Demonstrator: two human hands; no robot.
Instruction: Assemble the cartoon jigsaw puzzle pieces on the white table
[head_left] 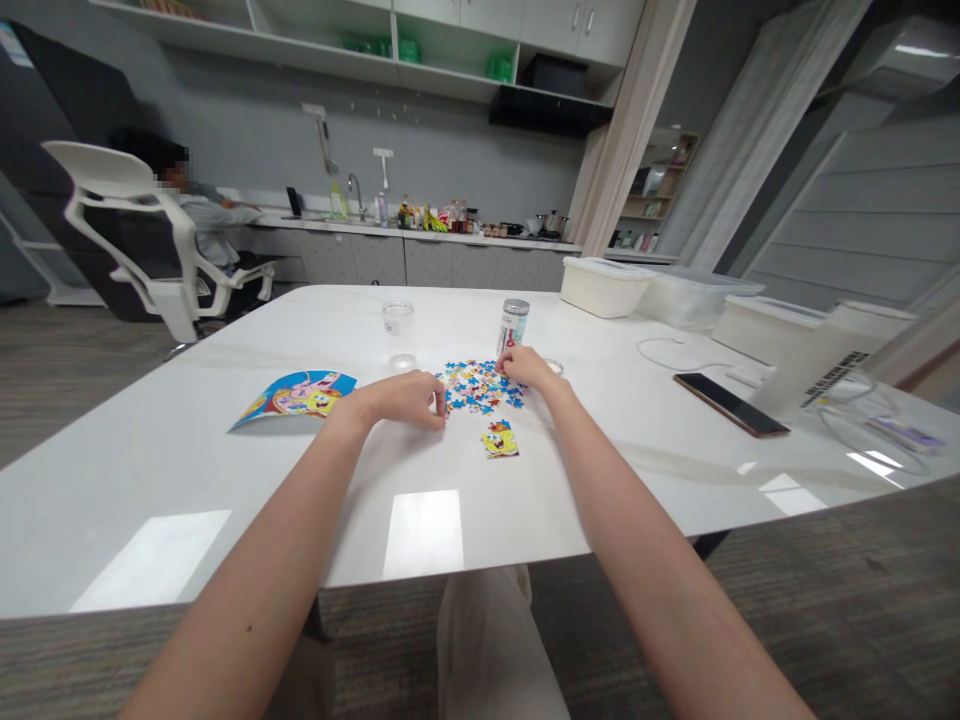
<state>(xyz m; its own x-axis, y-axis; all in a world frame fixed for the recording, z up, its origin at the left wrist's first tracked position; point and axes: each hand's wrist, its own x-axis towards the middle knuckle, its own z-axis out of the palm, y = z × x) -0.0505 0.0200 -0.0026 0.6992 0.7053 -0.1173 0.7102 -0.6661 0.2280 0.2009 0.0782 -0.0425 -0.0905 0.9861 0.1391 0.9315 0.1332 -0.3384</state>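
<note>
A heap of loose jigsaw puzzle pieces (478, 385), blue, yellow and white, lies on the white table. At its left edge is my left hand (411, 398), thumb and forefinger curled together near the tabletop; anything between them is too small to make out. My right hand (529, 367) reaches onto the heap's far right side, fingers bent down and closed at the pieces, their tips partly hidden. Nearer to me sits a small joined puzzle section (500, 440) with a yellow cartoon face. Left of my left hand, a curved picture sheet (300, 396) shows similar cartoon figures.
Behind the heap stand a clear plastic jar (400, 335) and a printed canister (513, 325) with a grey lid. A phone (730, 404), cables and white storage boxes (606, 288) occupy the right side. Back left, a person sits by an office chair (135, 225) at the counter.
</note>
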